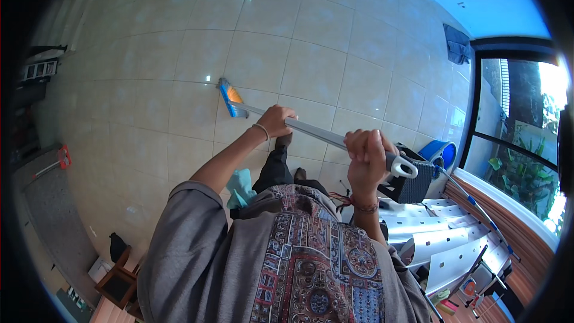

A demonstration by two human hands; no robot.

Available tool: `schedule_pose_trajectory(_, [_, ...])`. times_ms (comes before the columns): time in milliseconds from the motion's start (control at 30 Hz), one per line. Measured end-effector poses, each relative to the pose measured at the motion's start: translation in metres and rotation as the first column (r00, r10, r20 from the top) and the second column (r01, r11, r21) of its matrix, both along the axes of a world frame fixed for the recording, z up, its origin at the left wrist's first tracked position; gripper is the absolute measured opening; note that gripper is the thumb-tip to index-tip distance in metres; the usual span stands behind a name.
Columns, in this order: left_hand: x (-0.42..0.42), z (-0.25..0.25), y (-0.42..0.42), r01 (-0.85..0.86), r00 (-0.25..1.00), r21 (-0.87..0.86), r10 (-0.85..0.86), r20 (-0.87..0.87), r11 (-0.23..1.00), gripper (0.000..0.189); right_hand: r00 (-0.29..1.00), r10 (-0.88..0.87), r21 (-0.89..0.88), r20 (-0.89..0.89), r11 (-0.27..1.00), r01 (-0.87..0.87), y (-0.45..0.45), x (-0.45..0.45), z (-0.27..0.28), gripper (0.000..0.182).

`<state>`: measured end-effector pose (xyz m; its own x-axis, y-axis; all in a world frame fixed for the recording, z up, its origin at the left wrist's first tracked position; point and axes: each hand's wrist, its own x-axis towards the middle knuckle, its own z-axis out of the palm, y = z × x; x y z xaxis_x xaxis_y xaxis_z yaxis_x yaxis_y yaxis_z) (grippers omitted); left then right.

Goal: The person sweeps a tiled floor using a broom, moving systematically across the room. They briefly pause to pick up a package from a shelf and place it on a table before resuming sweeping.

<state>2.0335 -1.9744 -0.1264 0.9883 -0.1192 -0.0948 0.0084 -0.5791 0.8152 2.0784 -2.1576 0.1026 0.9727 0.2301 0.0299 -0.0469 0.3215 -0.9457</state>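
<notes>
A broom with a pale grey handle (320, 134) slants across in front of me. My left hand (277, 120) is wrapped around the lower part of the handle. Higher up, my right hand (370, 157) grips it close to the end, where a white hanging loop (405, 169) sticks out. The blue broom head (225, 98) with orange and grey bristles (235, 95) rests on the tiled floor (314, 67), ahead and to my left. A teal cloth (241, 188) hangs at my left hip.
To my right are a black step stool (408, 181), a blue bucket (437, 152) and a blue-and-silver pole (471, 199). Silvery slotted panels (453, 264) lie behind them. A dark cloth (456, 44) lies near the glass door (515, 112). A red-ended tool (65, 157) and wooden furniture (117, 285) are left.
</notes>
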Motion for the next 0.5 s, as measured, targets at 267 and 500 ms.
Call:
schedule_pose_trajectory(267, [0.032,0.014,-0.044,0.084,0.99,0.017,-0.085,0.114,0.996,0.015,0.947,-0.32,-0.051,-0.039,0.947,0.317,-0.066,0.02,0.007,0.037])
schedule_pose_trajectory(500, [0.102,0.139,-0.207,0.346,0.926,-0.478,-0.21,0.315,0.808,0.02,0.846,-0.274,-0.045,0.458,0.943,0.33,-0.193,0.005,0.158,0.035])
